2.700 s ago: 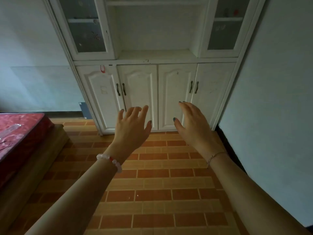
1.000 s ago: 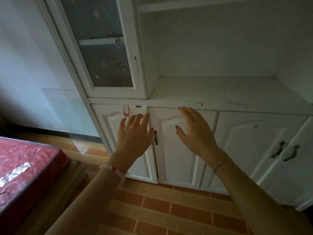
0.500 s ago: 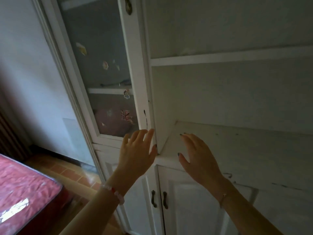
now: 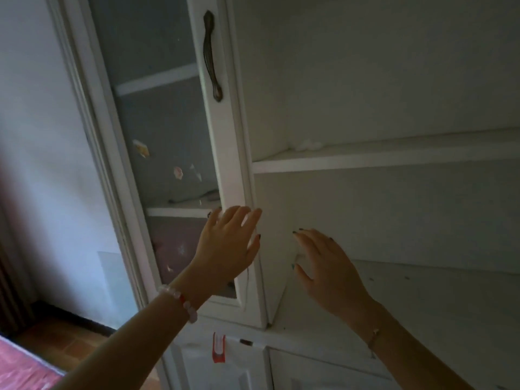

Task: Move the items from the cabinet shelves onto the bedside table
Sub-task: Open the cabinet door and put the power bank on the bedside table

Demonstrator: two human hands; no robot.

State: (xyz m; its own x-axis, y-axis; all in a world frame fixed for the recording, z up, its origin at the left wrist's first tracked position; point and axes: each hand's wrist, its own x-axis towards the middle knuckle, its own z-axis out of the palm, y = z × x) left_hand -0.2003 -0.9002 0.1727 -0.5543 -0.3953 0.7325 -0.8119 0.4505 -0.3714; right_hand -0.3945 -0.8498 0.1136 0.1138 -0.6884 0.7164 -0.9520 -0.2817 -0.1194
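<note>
Left hand (image 4: 228, 246): fingers straight and spread, holding nothing, raised in front of the glass door (image 4: 157, 114) frame.
Right hand (image 4: 329, 268): fingers loosely extended, holding nothing, by the left corner of the lower open shelf (image 4: 422, 299).
White fluffy wad (image 4: 308, 144): in the back left corner of the upper open shelf (image 4: 394, 156), well above both hands.
Flat item (image 4: 194, 199): behind the glass on the inner shelf (image 4: 174, 211), just above the left fingertips; kind unclear.
Door handle (image 4: 212, 56): high above the left hand.
</note>
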